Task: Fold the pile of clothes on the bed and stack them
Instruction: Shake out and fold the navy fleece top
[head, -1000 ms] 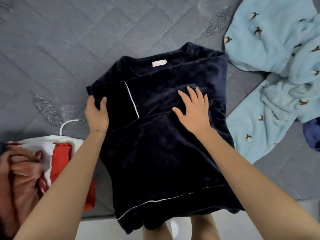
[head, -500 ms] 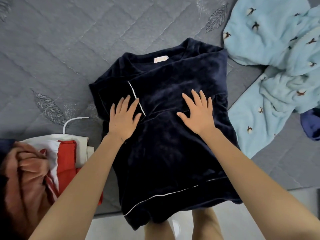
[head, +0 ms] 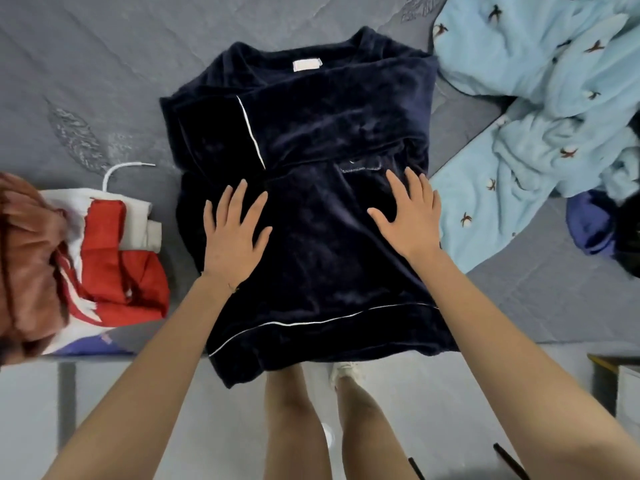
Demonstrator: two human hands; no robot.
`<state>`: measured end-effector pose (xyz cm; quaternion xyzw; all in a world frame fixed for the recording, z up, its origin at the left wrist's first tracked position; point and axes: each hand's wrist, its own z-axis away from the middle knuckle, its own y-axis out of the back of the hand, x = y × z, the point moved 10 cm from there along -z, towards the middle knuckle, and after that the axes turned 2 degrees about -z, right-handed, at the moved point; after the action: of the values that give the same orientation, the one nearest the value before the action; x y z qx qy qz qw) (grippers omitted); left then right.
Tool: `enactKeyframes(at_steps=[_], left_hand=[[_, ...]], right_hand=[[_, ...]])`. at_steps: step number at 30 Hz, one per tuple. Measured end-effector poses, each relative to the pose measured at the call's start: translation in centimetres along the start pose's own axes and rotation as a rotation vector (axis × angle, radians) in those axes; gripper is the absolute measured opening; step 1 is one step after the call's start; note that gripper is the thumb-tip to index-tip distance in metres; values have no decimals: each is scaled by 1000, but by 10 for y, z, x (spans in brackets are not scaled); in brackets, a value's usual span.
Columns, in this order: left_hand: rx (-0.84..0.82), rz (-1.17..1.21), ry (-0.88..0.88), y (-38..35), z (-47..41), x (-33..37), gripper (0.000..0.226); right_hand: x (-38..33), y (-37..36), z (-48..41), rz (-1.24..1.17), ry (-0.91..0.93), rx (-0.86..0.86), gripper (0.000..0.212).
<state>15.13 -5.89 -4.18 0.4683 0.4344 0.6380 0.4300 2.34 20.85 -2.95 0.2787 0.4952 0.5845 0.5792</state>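
While the navy velvet top (head: 329, 133) lies spread on the grey quilted bed (head: 104, 64), collar away from the person and hem hanging over the near edge, both hands press flat on its middle. A sleeve (head: 214, 133) is folded in across the chest, its cuff edged with white piping (head: 251, 131). The left hand (head: 235, 237) sits just below that sleeve. The right hand (head: 410, 220) rests on the other half, under a short line of pale stitching (head: 360, 169). On both, the fingers (head: 239, 195) are straight and spread, palms down, gripping nothing.

To the left of the top, a red and white garment (head: 114, 258) lies folded near the bed's edge, with a brownish-pink one (head: 24, 265) against its far side and a white cord (head: 117, 169) looping out above it. On the right, light blue fleece clothes (head: 536, 116) with small dark motifs are heaped loosely, their edge just beside the top. A dark blue cloth (head: 588, 226) shows at the heap's lower right.
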Motion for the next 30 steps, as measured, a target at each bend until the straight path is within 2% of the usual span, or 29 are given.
enactKeyframes(at_steps=[6, 13, 17, 21, 25, 30], left_hand=[[-107, 24, 50, -45, 80, 29, 61], [-143, 49, 102, -69, 139, 53, 63], [-113, 117, 309, -68, 166, 32, 59], [-175, 215, 535, -83, 196, 4, 58], [-178, 288, 599, -92, 209, 0, 53], [-52, 362, 743, -92, 224, -10, 44]], right_hand=[[38, -34, 61, 23, 45, -111, 73], [71, -68, 130, 79, 66, -198, 76], [96, -72, 151, 61, 11, -204, 79], [118, -75, 159, 47, -55, -226, 84], [134, -77, 160, -46, -128, -225, 85], [142, -83, 163, -216, -217, -229, 92]])
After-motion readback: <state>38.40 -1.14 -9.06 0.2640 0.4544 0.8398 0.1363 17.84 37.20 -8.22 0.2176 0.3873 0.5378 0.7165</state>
